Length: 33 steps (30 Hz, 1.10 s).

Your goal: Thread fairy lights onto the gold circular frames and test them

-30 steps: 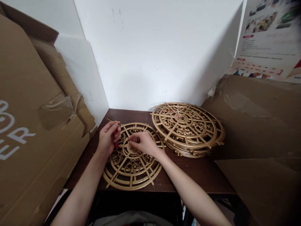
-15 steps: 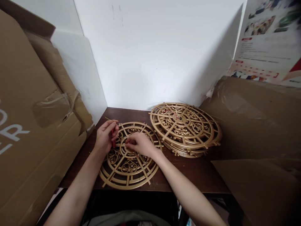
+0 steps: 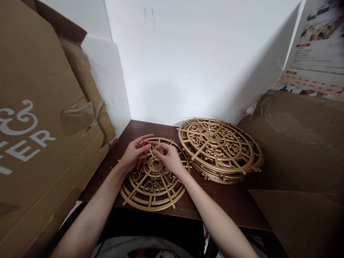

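Note:
A round gold openwork panel (image 3: 153, 188) with scrollwork and a ringed centre lies flat on the dark brown table (image 3: 228, 200). Over its upper left part, my left hand (image 3: 135, 154) is closed around a slim red-handled tool (image 3: 139, 163), its exact kind hidden by the fingers. My right hand (image 3: 168, 157) is just above the panel's centre, thumb and fingertips pinched together close to the left fingers. Whatever sits in that pinch is too small to make out. Thin wires (image 3: 187, 163) stick out at the panel's right edge.
A stack of similar gold panels (image 3: 220, 143) stands at the right, with thin wires on top. Cardboard walls (image 3: 53, 118) rise on the left and a cardboard box (image 3: 301, 143) on the right. Behind is a white wall (image 3: 182, 64).
My left hand has moved right with the red-handled tool, towards my right hand. My right hand has lifted away from the panel's centre, and the two now meet. The view has turned slightly left.

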Motion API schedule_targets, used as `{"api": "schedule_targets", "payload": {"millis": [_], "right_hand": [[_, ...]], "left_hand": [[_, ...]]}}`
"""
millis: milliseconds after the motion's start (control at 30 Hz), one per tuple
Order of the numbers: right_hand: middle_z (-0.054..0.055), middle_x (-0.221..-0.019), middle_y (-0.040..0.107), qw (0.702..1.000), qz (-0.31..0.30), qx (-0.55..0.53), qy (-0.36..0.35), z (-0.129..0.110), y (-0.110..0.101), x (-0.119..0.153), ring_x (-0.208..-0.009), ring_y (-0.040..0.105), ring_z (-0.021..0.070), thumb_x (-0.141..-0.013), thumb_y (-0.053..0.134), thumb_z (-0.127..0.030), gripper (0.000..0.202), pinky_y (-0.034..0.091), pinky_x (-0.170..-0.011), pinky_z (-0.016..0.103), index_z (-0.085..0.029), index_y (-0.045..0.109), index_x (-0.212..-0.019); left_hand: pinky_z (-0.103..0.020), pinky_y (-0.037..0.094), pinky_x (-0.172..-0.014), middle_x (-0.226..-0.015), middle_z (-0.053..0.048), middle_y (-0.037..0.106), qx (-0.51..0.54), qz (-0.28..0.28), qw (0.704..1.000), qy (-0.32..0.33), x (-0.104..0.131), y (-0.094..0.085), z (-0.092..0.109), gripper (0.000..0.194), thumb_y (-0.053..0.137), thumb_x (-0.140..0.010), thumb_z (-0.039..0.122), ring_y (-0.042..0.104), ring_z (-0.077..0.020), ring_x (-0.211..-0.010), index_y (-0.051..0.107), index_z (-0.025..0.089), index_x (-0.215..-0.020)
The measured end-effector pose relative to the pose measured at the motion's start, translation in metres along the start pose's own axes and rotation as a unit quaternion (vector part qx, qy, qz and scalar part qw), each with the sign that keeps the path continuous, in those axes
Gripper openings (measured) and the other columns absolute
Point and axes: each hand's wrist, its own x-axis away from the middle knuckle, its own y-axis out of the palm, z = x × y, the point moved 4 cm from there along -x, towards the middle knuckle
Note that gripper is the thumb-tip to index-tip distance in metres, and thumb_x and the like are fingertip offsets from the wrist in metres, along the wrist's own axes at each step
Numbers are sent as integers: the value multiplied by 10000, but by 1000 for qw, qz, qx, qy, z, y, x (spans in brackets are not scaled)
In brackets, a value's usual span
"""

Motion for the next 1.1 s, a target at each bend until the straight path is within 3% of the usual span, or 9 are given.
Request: {"api": "schedule_targets", "payload": {"millis": [133,233,333,1100], "right_hand": [[26,-759,673,998,1,-56,36,3,2,0,-508,409,75,-782,637,-411,270,310,-482,214,-152,598,-718],[-26,-561,547,997,3,-58,51,1,4,0,-486,395,81,-766,646,-449,299,282,-466,209,-157,593,-728],[-51,-523,469,997,-4,-58,47,-1,6,0,-481,384,82,-764,650,-436,279,273,-473,214,-162,600,-750],[-40,-543,511,996,23,-67,59,2,2,0,-493,397,86,-736,683,-400,251,300,-482,219,-157,677,-802]], "left_hand": [[-140,229,-370,-923,-95,713,-17,-15,1000,-6,-1,-1,-4,421,791,-658,223,384,-18,-468,707,169,-1067],[-147,222,-368,-903,-71,699,-33,-20,999,-3,-1,-1,-5,390,791,-657,233,387,-20,-461,716,175,-1035],[-153,220,-368,-872,-52,685,-41,-6,999,12,0,-1,-3,357,795,-656,244,380,-15,-447,717,170,-996],[-158,219,-369,-786,-27,667,-42,41,996,62,0,-4,0,301,800,-648,225,364,-8,-420,699,149,-921]]}}
